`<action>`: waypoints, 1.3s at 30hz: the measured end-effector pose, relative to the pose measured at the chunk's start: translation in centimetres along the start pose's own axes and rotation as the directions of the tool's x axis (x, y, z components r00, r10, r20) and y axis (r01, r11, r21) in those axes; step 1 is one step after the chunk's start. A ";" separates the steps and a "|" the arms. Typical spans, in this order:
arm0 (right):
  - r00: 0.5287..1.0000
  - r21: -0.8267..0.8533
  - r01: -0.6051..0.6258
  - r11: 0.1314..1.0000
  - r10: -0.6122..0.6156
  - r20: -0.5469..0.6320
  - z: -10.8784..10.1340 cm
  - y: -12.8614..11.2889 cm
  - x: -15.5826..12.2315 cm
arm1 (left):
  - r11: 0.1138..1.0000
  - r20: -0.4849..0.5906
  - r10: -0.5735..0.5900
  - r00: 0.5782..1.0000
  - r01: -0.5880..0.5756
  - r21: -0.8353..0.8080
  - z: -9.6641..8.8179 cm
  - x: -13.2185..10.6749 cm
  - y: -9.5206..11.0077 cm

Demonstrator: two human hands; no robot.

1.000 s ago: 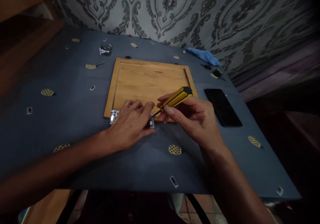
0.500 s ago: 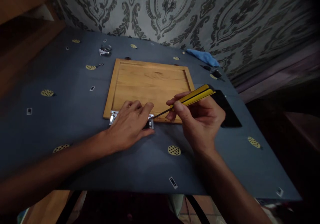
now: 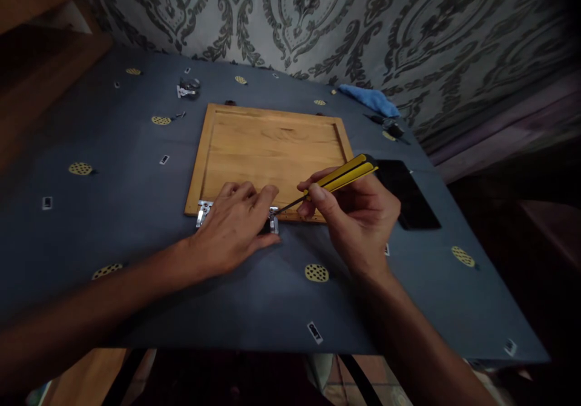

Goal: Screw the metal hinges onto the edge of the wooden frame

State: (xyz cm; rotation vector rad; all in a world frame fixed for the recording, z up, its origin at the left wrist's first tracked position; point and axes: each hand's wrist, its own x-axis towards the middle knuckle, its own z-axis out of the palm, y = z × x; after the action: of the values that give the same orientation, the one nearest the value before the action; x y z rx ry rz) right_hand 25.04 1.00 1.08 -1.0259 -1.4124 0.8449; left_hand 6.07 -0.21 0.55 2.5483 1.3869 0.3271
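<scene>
A framed wooden panel lies flat on the table. At its near edge sits a shiny metal fitting, mostly covered by my left hand. The fingers of that hand are bent over the fitting and the thumb lies along its near side, holding it against the panel. My right hand is closed around a yellow and black screwdriver, thumb along the handle. The tool slants down to the left, and its tip meets the fitting's right end; the exact contact point is too small to make out.
A second metal fitting lies at the back left, with small screws nearer. On the right are a black phone-like slab, a dark tool and a blue cloth. A patterned wall borders the table.
My right hand and the screwdriver handle have shifted slightly left, uncovering more of the black slab. The tip stays at the fitting, and my left hand keeps its place. The view has tilted slightly.
</scene>
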 end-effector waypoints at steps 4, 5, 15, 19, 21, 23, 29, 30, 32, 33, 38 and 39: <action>1.000 0.037 -0.001 0.999 0.000 0.026 0.0 0.1 0.0 | 1.000 -0.015 0.004 1.000 -0.004 -0.004 0.1 0.0 0.0; 0.999 0.040 -0.005 0.999 0.004 0.036 -0.1 0.1 0.0 | 1.000 -0.018 0.002 1.000 -0.002 -0.007 0.1 0.0 0.0; 0.972 0.079 -0.026 0.997 0.007 0.236 -0.3 -0.9 -0.2 | 1.000 -0.020 -0.014 1.000 0.014 -0.014 0.1 0.0 0.1; 0.984 0.068 -0.008 0.998 -0.004 0.178 0.4 -1.2 -0.1 | 1.000 -0.012 -0.016 1.000 0.016 -0.013 0.1 0.0 0.0; 0.987 0.059 -0.029 0.998 0.019 0.162 0.6 -1.3 0.1 | 1.000 -0.013 -0.015 1.000 0.015 -0.022 0.1 -0.1 -0.1; 0.983 0.055 -0.053 0.997 0.042 0.178 0.7 -1.4 0.4 | 0.999 -0.015 -0.014 1.000 0.014 -0.034 0.2 -0.1 -0.2; 0.960 0.089 -0.060 0.994 0.032 0.280 0.1 -1.5 0.5 | 0.998 -0.023 -0.007 1.000 0.005 -0.065 0.3 -0.2 -0.3; 0.956 0.081 -0.060 0.995 0.034 0.292 0.0 -1.5 0.5 | 0.998 -0.022 -0.009 1.000 0.007 -0.068 0.3 -0.2 -0.3; 0.957 0.057 -0.056 0.997 0.037 0.286 -0.2 -1.4 0.4 | 0.997 -0.013 -0.015 1.000 0.014 -0.070 0.2 -0.2 -0.2; 0.963 0.044 -0.048 0.998 0.034 0.268 -0.2 -1.4 0.3 | 0.998 -0.002 -0.017 1.000 0.017 -0.068 0.1 -0.2 -0.2; 0.984 0.004 0.004 1.000 -0.005 0.179 -0.4 -1.2 0.2 | 0.998 0.048 -0.020 0.999 0.023 -0.053 -0.4 0.1 0.0; 0.984 0.006 0.000 1.000 -0.001 0.176 -0.4 -1.2 0.2 | 0.998 0.053 -0.023 0.998 0.026 -0.052 -0.4 0.1 0.0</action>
State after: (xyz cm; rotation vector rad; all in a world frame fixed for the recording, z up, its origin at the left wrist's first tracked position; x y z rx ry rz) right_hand 25.33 0.75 2.27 -0.9650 -1.5570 0.9581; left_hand 5.99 -0.10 0.98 2.4776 1.3713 0.2861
